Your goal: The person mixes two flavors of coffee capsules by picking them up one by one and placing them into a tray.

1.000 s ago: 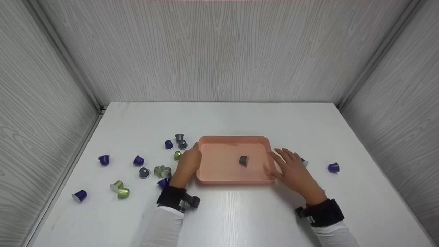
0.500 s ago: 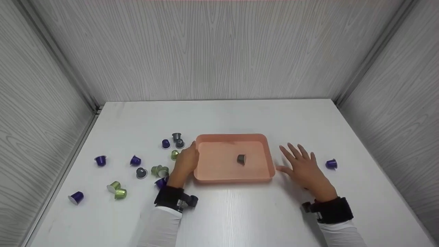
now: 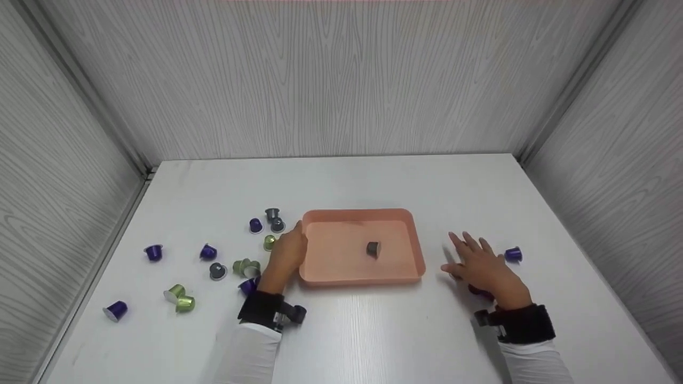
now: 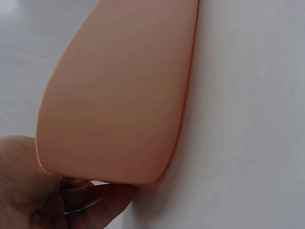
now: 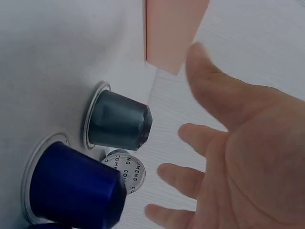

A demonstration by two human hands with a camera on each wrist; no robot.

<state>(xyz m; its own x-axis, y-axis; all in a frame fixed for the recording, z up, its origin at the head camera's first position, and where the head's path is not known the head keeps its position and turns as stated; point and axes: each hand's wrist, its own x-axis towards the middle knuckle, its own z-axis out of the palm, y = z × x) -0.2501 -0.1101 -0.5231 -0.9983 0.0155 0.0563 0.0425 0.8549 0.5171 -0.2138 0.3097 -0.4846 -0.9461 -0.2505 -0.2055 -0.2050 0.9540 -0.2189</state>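
Observation:
My left hand grips the left edge of a shallow pink tray; in the left wrist view its fingers curl against the tray wall. One dark grey coffee capsule lies on its side in the tray. To the right of the tray, my right hand hovers with spread fingers, holding nothing. Close by it in the right wrist view are a teal capsule, a blue capsule and one showing its printed lid. The hand partly hides a purple capsule in the head view.
Several purple, green and grey capsules lie scattered left of the tray, among them a green one and a purple one. Another purple capsule sits just right of my right hand. Pale panels enclose the white table.
My right hand has moved from the tray's right edge away to the right, over the capsules there. My left hand keeps its hold on the tray, and the view has shifted slightly.

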